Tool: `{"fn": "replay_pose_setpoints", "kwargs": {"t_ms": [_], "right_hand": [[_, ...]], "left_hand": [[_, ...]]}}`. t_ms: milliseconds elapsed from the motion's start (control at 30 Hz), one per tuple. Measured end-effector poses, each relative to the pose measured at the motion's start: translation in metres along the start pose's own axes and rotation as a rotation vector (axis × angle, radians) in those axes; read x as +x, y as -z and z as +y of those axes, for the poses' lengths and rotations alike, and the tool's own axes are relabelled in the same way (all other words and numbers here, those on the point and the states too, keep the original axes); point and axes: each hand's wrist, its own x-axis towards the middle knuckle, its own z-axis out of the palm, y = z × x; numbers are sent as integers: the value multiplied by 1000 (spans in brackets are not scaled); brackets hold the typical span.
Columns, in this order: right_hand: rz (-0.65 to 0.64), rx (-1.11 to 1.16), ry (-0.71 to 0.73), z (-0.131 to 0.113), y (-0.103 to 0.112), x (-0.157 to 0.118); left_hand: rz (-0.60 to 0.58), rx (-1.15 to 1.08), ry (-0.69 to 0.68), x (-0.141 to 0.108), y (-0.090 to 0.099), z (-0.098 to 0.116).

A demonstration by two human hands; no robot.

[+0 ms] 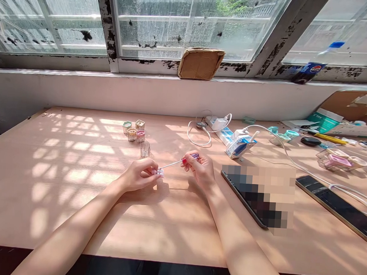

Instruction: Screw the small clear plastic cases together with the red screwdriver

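Left hand [139, 174] fingers pinch a small pink-and-clear cube [159, 172]; right hand [199, 169] grips a small screwdriver [177, 161], tip at the cube. Clear square cup [144, 150] nearby, four pastel square cups [132, 130] beyond.

- I've got a slim screwdriver [172, 164] pinched in my right hand [200, 169]: purple handle, thin steel shaft, slanting down toward 9 o'clock.
- Its tip meets a small translucent pink piece [159, 173], gripped in my left hand [139, 175].

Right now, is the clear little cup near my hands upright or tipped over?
Upright: the clear cup stands squarely on its base on the wooden table.
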Motion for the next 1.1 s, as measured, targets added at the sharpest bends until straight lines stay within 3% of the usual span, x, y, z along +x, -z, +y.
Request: {"fn": "replay_pose_setpoints", "kwargs": {"t_ms": [1100], "right_hand": [[-26,-14,7,1,-1,0]], "left_hand": [[-19,-27,25,-1,0,-1]]}}
